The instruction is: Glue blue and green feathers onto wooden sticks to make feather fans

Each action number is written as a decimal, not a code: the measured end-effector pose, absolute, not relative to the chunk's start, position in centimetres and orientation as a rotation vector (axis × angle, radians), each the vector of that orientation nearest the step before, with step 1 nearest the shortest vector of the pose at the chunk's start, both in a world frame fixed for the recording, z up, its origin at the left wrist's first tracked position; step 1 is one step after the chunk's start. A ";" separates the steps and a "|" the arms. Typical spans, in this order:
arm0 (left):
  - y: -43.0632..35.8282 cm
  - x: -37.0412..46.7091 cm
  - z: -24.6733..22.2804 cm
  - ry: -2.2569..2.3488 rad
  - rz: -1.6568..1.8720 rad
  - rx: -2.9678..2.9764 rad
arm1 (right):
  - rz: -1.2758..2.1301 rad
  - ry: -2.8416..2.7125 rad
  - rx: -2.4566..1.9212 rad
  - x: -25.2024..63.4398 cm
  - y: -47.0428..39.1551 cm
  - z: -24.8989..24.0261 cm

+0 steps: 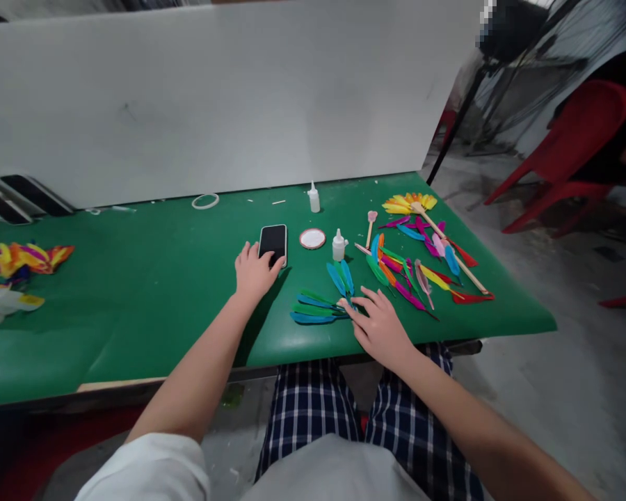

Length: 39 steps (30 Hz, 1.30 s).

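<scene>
My left hand [255, 273] lies at the lower left of a black-screened phone [273, 241]. Its fingers are spread, and some touch the phone's lower end. With fingers stretched out, my right hand [380, 323] rests at the middle of a fan of blue and green feathers [317, 309]. A fingertip presses near the pale centre where the quills meet; part of the fan is hidden under the hand. Just beyond the fan stands a small white squeeze bottle [339, 246]. Loose coloured feathers [396, 268] are scattered to the right of it.
A second nozzle bottle [314, 197], a round white disc [312, 239] and a white ring [205, 201] sit farther back. Right are a small stick [370, 228] and a yellow feather fan [410, 203] on a rod. More feathers [28, 259] lie left. A white panel [229, 97] borders the table.
</scene>
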<state>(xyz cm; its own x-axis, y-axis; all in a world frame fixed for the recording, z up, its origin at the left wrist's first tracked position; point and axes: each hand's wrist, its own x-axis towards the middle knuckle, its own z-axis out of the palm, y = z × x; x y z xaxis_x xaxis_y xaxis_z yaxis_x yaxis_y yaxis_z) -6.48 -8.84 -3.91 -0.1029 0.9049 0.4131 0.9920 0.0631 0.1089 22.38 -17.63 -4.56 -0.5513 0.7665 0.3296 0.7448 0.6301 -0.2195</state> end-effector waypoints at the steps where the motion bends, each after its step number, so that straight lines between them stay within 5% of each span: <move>1: -8.8 -6.6 -4.4 -2.096 -0.521 -1.910 | 0.075 -2.454 -1.198 22.5 -17.8 -4.6; 22: -8.8 -8.4 -5.1 -2.124 -1.095 -1.645 | 0.024 -2.419 -1.205 23.6 -19.3 -5.6; 39: -10.7 -8.0 -5.5 -1.960 -0.592 -2.031 | 0.391 -1.964 -1.248 23.8 -17.4 -5.9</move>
<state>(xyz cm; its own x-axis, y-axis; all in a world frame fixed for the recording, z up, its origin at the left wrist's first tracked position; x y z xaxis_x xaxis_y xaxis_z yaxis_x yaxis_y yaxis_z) -8.04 -10.73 -5.55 0.0082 0.8891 0.4577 0.9938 -0.0582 0.0952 23.85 -17.35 -5.93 -0.2316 0.8694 0.4365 0.6359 0.4748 -0.6084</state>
